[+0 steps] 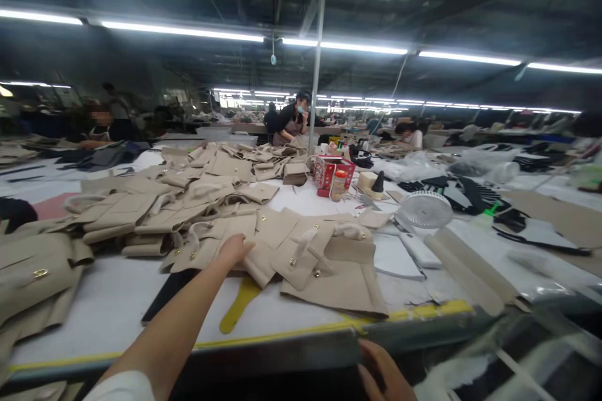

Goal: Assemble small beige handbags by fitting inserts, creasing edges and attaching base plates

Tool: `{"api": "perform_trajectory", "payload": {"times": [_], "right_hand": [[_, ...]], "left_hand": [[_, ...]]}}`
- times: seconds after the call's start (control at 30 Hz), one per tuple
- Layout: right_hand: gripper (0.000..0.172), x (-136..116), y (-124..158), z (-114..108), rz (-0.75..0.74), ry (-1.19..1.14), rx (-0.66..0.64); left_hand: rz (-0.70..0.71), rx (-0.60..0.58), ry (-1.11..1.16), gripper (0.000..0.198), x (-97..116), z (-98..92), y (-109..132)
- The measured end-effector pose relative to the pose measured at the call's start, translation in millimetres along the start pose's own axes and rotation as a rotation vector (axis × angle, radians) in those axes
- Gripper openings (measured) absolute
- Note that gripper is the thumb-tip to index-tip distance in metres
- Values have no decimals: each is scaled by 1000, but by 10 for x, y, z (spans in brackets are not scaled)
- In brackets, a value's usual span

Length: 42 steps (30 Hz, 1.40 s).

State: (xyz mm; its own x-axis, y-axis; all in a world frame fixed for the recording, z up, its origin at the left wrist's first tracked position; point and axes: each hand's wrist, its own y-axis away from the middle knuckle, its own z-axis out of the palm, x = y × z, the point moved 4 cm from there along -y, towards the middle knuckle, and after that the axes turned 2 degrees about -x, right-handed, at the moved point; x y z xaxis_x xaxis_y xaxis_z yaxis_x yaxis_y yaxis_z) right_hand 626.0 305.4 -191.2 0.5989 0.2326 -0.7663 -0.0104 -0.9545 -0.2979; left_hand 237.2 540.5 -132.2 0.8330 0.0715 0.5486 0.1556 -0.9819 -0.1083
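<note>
My left hand reaches out over the white table and rests on a beige leather bag piece in a spread of several such pieces with gold studs. Its fingers curl down onto the piece; a grip does not show. My right hand lies at the table's near edge, fingers flat against the dark rim, holding nothing. A yellow paddle-shaped tool lies just under my left forearm.
More beige pieces are heaped at the left and middle back. A red box, a small white fan, rolled sheets and black parts sit to the right. Other people work at tables behind.
</note>
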Motion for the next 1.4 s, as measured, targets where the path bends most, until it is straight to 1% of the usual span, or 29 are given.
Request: {"api": "perform_trajectory", "payload": {"times": [0.07, 0.17, 0.2, 0.23, 0.3, 0.33, 0.4, 0.43, 0.47, 0.53, 0.6, 0.63, 0.67, 0.7, 0.73, 0.8, 0.87, 0.93, 0.97, 1.03, 1.1, 1.2, 1.27, 1.33, 1.4], "right_hand": [[38, -95, -375, 283, 130, -147, -6], [43, -162, -1031, 593, 357, -355, 83], [40, -177, -1248, 690, 418, -414, 77], [34, -207, -1453, 781, 446, -461, 55], [25, -325, -1793, 922, 426, -500, 20], [23, -417, -1915, 969, 399, -501, 16], [16, -678, -2056, 1022, 315, -483, 17], [12, -841, -2076, 1031, 269, -472, 22], [10, -1026, -2068, 1027, 207, -450, 29], [12, -1441, -1984, 993, 20, -350, 42], [14, -1859, -1824, 940, -207, -236, 38], [15, -2042, -1724, 905, -304, -208, 29], [15, -2195, -1619, 859, -369, -217, 18], [16, -2312, -1513, 803, -391, -270, 6], [15, -2401, -1406, 739, -387, -343, -6], [16, -2506, -1189, 619, -336, -499, -57], [19, -2532, -972, 543, -266, -667, -138], [26, -2485, -767, 524, -181, -831, -203], [30, -2436, -671, 531, -125, -894, -215], [36, -2300, -485, 566, 19, -962, -218], [37, -2150, -287, 603, 184, -1012, -227], [30, -1982, 48, 616, 399, -1226, -291], [27, -1939, 268, 582, 476, -1378, -361], [26, -1936, 443, 504, 490, -1449, -401], [27, -1963, 546, 394, 451, -1456, -412]], "left_hand": [[-32, -54, 3, 28, 37, 117, -126], [-63, -78, 29, 29, 54, 224, -174], [-65, -90, 48, 28, 56, 234, -166], [-62, -108, 74, 27, 59, 229, -148], [-46, -154, 146, 23, 69, 177, -86], [-36, -176, 189, 22, 75, 131, -41], [-14, -200, 263, 21, 78, 11, 77], [-5, -211, 316, 23, 71, -53, 149], [-11, -222, 419, 24, 55, -114, 229], [-56, -234, 716, 27, -2, -223, 404], [-103, -204, 999, 32, -76, -332, 599], [-110, -165, 1084, 34, -116, -398, 706], [-99, -123, 1124, 36, -154, -474, 823], [-79, -94, 1166, 37, -189, -553, 956], [-67, -91, 1235, 39, -224, -629, 1107], [-101, -152, 1402, 40, -299, -759, 1469], [-243, -231, 1550, 41, -382, -848, 1897], [-398, -221, 1605, 44, -439, -911, 2341], [-442, -191, 1605, 45, -443, -932, 2547], [-452, -135, 1591, 47, -386, -948, 2895], [-432, -107, 1592, 43, -281, -918, 3151], [-421, -69, 1607, 38, -133, -856, 3377], [-415, -39, 1596, 36, -57, -850, 3440], [-409, -31, 1565, 36, 8, -870, 3447], [-407, -37, 1522, 35, 65, -894, 3419]]}}
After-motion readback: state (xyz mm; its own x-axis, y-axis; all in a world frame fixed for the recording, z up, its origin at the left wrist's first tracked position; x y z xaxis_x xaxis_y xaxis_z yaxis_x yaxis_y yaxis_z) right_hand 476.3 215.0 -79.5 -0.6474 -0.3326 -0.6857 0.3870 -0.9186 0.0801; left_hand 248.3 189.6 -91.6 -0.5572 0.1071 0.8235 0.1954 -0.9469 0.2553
